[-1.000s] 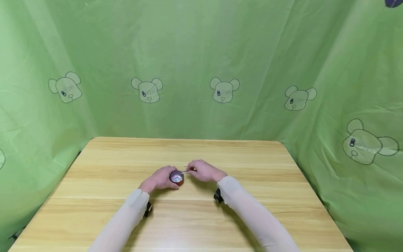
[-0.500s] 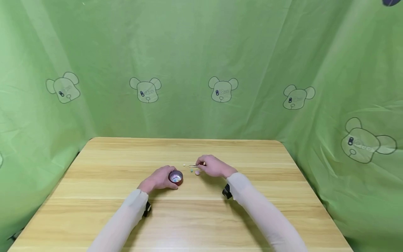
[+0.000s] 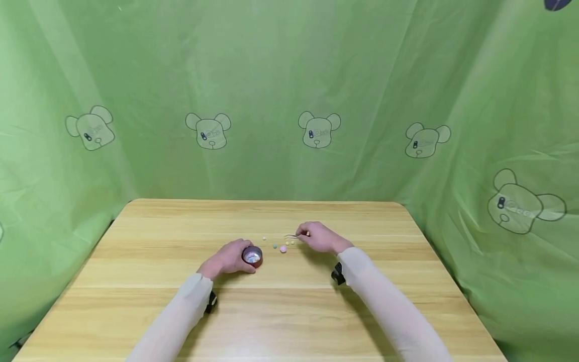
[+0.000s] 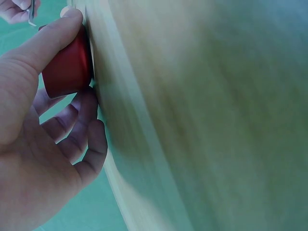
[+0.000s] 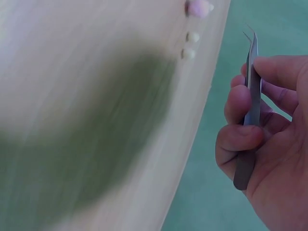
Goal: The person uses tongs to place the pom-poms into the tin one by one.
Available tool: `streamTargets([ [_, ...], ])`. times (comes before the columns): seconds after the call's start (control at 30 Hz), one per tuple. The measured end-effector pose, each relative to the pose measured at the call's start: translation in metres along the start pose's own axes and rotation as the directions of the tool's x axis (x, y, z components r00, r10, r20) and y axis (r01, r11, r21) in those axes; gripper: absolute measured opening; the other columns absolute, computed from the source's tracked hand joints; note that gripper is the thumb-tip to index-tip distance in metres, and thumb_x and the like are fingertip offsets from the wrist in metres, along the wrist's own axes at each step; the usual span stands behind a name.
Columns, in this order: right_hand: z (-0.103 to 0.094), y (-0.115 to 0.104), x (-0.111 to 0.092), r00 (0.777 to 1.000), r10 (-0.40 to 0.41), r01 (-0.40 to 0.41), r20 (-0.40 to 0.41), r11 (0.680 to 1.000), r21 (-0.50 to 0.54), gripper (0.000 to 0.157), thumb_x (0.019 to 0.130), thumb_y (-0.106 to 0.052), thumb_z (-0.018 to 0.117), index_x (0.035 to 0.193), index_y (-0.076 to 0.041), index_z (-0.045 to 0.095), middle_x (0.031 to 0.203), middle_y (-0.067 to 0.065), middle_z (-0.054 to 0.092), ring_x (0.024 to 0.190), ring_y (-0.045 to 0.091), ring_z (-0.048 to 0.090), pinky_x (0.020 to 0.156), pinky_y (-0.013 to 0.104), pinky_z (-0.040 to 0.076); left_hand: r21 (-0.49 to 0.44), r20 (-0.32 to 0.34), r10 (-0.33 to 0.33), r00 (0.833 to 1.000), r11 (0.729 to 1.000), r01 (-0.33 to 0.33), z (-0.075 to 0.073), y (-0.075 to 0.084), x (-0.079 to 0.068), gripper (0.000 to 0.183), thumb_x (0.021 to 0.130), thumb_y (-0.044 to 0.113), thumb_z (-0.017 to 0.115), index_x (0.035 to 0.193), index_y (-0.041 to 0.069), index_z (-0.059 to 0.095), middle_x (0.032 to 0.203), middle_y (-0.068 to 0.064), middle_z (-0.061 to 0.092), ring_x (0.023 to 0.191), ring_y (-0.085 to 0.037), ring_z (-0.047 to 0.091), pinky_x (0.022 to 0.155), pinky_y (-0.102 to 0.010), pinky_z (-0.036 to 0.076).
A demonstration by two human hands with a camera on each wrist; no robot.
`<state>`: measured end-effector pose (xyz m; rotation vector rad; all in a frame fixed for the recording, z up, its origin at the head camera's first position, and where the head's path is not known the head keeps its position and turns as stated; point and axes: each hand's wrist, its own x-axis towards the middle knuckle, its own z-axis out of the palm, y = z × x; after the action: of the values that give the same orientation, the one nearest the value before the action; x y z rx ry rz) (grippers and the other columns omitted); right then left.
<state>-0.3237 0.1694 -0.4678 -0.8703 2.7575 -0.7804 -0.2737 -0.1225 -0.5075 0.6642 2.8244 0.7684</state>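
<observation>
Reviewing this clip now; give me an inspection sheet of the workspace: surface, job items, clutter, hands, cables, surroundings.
Surface: wood-grain table.
Job items: red container, opening upward, small coloured pieces inside; tweezers, tips apart; on the table, pink ball, teal ball, two yellow balls, cream ball.
Clutter: nothing seen.
Left hand: holds the red container.
Right hand: holds the tweezers.
Cables: nothing seen.
Surroundings: green curtain with cartoon animal heads, behind and at both sides.
</observation>
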Motion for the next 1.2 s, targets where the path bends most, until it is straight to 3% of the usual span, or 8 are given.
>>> streamTargets([
  [0.27,0.001,0.016,-0.001,0.999,0.028,-0.027,0.019,0.999,-0.025,0.012,0.093,-0.008,0.057,0.100,-0.005,0.066,0.093,0.006,0.064,0.084,0.015,0.054,0.080,0.035,0.046,0.005,0.001,-0.015,1.000,1.000,0.015,0.001,0.000,0.001,0.058,0.068,0.034,0.085,0.113,0.010,0.058,0.101,-0.003,0.057,0.093,-0.020,0.055,0.086,-0.040,0.044],
  [0.43,0.002,0.023,0.000,0.998,0.064,-0.063,0.024,0.997,-0.039,0.011,0.093,-0.010,0.057,0.098,-0.005,0.066,0.088,0.003,0.062,0.080,0.015,0.053,0.077,0.035,0.045,0.001,-0.006,-0.015,1.000,1.000,0.015,-0.001,0.001,0.001,0.059,0.068,0.034,0.085,0.113,0.009,0.057,0.103,-0.004,0.058,0.096,-0.022,0.055,0.087,-0.041,0.044],
  [1.2,0.008,0.030,0.002,0.992,0.119,-0.116,0.050,0.992,-0.042,0.010,0.094,-0.011,0.056,0.097,-0.008,0.065,0.086,0.000,0.060,0.078,0.015,0.052,0.075,0.034,0.045,-0.005,-0.001,-0.013,1.000,1.000,0.013,-0.001,0.000,0.001,0.057,0.068,0.034,0.085,0.113,0.011,0.058,0.102,-0.002,0.058,0.094,-0.020,0.055,0.086,-0.040,0.044],
])
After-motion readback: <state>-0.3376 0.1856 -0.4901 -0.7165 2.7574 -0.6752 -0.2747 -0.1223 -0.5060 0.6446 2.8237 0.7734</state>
